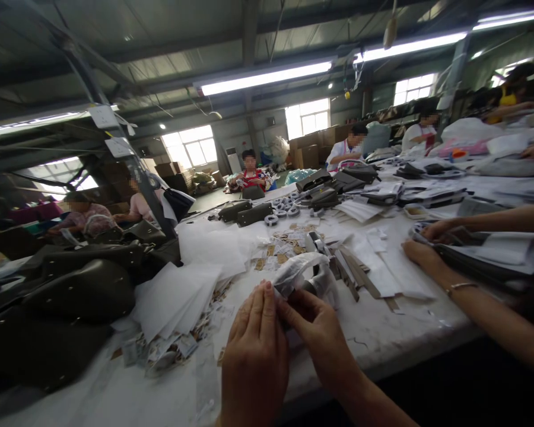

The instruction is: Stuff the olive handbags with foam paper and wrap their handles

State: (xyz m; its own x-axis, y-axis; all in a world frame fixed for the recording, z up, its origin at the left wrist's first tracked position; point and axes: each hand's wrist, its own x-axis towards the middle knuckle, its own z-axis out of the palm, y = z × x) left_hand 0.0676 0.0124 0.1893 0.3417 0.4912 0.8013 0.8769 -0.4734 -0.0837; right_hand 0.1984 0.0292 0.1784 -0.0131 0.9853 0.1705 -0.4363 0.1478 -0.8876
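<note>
In the head view, a curved strap wrapped in white tissue, which looks like a bag handle, arches up from the table in front of me. My left hand presses its straight, joined fingers against the strap's near end. Across from it, my right hand pinches the same end, its fingertips partly hidden behind the wrapping. Just behind the strap lies a roll of tape. Brown-grey strips and white paper sheets are to the right of it.
Dark olive bags are heaped at the left, beside stacked white sheets and scattered small tags. At the right, a co-worker's hands handle a dark bag piece. Other people sit farther back around the tables.
</note>
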